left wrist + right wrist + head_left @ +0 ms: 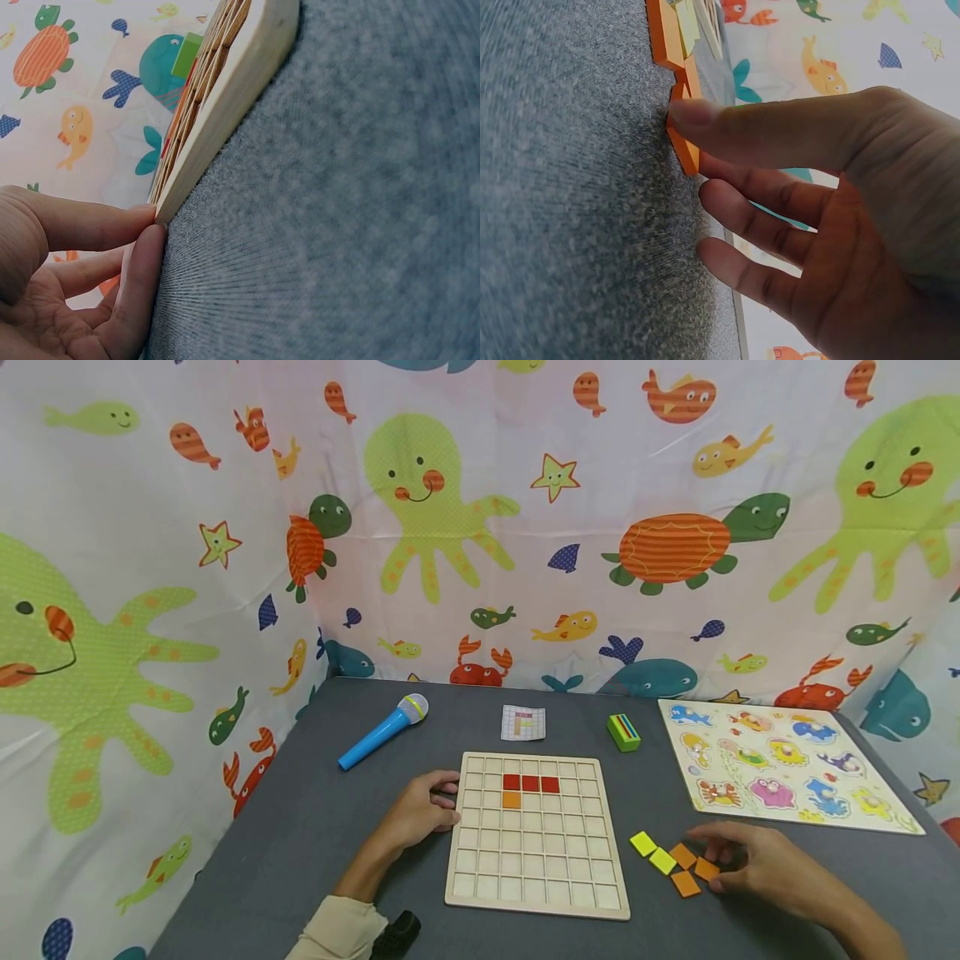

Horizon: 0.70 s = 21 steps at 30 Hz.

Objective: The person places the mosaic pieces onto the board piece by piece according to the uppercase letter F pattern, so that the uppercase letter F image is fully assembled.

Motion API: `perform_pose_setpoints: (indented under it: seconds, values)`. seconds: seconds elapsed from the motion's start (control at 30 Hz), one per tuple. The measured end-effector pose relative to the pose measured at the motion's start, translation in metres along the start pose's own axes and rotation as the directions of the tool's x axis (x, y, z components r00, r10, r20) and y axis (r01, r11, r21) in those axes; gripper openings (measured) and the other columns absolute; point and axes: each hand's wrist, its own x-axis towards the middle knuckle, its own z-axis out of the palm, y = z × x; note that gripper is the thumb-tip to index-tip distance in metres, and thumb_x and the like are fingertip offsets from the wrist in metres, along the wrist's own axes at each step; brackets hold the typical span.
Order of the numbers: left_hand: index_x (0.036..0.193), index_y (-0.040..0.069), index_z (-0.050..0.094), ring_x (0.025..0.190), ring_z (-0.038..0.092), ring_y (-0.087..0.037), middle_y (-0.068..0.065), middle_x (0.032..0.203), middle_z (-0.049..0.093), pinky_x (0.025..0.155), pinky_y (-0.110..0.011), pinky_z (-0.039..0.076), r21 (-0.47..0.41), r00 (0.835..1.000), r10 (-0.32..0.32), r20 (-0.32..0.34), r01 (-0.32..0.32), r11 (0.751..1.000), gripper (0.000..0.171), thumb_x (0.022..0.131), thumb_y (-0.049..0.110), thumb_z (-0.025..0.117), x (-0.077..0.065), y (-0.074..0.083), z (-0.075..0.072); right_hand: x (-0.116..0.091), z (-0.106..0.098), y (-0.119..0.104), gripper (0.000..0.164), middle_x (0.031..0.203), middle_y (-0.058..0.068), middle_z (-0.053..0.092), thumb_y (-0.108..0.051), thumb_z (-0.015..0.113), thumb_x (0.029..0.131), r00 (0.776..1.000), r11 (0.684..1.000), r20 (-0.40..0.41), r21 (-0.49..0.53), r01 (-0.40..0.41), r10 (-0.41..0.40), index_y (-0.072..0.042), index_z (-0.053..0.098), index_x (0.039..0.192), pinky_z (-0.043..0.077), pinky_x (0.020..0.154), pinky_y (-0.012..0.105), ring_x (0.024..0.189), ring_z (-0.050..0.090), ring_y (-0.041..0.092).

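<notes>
A wooden grid board [540,843] lies on the table, with three red tiles [530,784] in a row and one orange tile [512,799] below the leftmost. My left hand [422,810] is at its left side; thumb and a finger pinch the board's edge [217,127]. Right of the board, two yellow tiles [663,861] and several orange tiles [686,883] lie in a loose cluster. My right hand [772,868] pinches the rightmost orange tile [686,150] between thumb and index finger, with its other fingers loosely bent beside it.
Behind the board are a small pattern card [523,724] and a green striped block [624,732]. A blue toy microphone [384,732] lies back left. At the right is a sea-animal puzzle board [787,764]. A printed curtain [555,560] encloses the table.
</notes>
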Motion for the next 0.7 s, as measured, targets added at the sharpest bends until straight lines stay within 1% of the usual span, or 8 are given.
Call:
perform_pose_setpoints:
  seconds: [0.2,0.33,0.47,0.7]
  values:
    - [0.145,-0.001,0.060,0.106,0.067,-0.025,-0.016,0.129,0.063,0.076,-0.035,0.064,0.012,1.000,-0.002,-0.003,0.002,1.000,0.065,0.083,-0.008,0.078,-0.0003,0.0021,0.0001,0.0017,-0.0006,0.0019,0.056,0.094,0.000,0.061,-0.015,0.089,0.082,1.000,1.000,0.003,-0.020,0.009,-0.009,-0.005,0.069,0.134,0.049,0.070,0.023,0.082,0.053,0.008]
    - [0.145,-0.002,0.060,0.105,0.067,-0.025,-0.016,0.129,0.063,0.076,-0.035,0.064,0.013,1.000,0.004,-0.002,-0.004,1.000,0.065,0.083,-0.008,0.077,0.0002,0.0024,0.0001,0.0019,-0.0009,0.0025,0.056,0.093,0.000,0.060,-0.015,0.089,0.081,1.000,0.999,-0.009,-0.052,0.005,-0.005,-0.005,0.070,0.133,0.048,0.068,0.023,0.080,0.053,0.007]
    - [0.145,-0.002,0.060,0.104,0.067,-0.024,-0.017,0.128,0.063,0.075,-0.035,0.064,0.014,1.000,0.005,0.000,-0.005,1.000,0.065,0.083,-0.009,0.077,0.0011,0.0009,0.0003,0.0017,-0.0007,0.0019,0.054,0.091,0.000,0.060,-0.014,0.087,0.082,1.000,0.999,-0.013,-0.052,-0.010,0.010,-0.004,0.070,0.132,0.047,0.066,0.024,0.077,0.052,0.008]
    - [0.145,-0.004,0.058,0.103,0.067,-0.023,-0.019,0.129,0.063,0.075,-0.036,0.064,-0.003,1.000,0.013,0.009,-0.013,1.000,0.065,0.083,-0.011,0.077,0.0013,-0.0011,-0.0007,0.0041,-0.0019,-0.0063,0.048,0.094,0.000,0.062,-0.018,0.086,0.085,0.998,0.998,-0.042,-0.038,-0.056,0.054,-0.005,0.072,0.130,0.047,0.067,0.024,0.083,0.055,0.014]
